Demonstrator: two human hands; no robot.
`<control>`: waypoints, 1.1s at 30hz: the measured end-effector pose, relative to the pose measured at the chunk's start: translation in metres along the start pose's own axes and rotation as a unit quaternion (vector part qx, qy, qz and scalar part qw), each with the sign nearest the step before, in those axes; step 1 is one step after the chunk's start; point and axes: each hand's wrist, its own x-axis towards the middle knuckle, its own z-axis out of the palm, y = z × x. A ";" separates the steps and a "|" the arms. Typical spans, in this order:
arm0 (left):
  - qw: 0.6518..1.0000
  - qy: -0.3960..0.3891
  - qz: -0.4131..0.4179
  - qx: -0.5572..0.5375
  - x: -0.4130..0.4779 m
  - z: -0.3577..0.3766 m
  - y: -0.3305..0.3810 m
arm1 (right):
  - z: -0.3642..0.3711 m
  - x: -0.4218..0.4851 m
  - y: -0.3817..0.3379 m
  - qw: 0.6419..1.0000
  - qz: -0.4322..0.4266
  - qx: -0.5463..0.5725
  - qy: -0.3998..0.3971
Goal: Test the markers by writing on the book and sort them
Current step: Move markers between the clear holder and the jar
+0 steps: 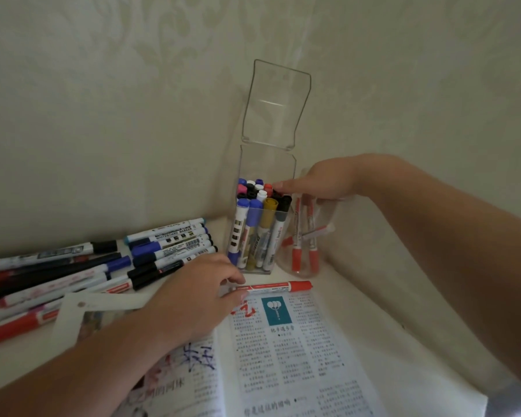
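Observation:
An open book (298,356) lies at the front, with red and blue test scribbles on its pages. A red marker (275,286) lies across the book's top edge; my left hand (193,296) pinches its left end between thumb and fingertips. My right hand (319,183) reaches over a clear square box (260,233) packed with upright markers, index finger stretched out and touching the cap of a red one. Beside the box stands a clear round cup (304,245) holding several thin red pens.
A loose pile of markers (88,263), black, blue and red, lies on the white table at the left. The box's clear lid (274,106) stands open against the wall corner. A white card (82,308) rests by the book's left page.

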 end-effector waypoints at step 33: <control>0.999 -0.008 -0.022 -0.031 -0.004 -0.008 0.004 | -0.040 -0.053 0.030 0.958 -0.108 0.180 0.195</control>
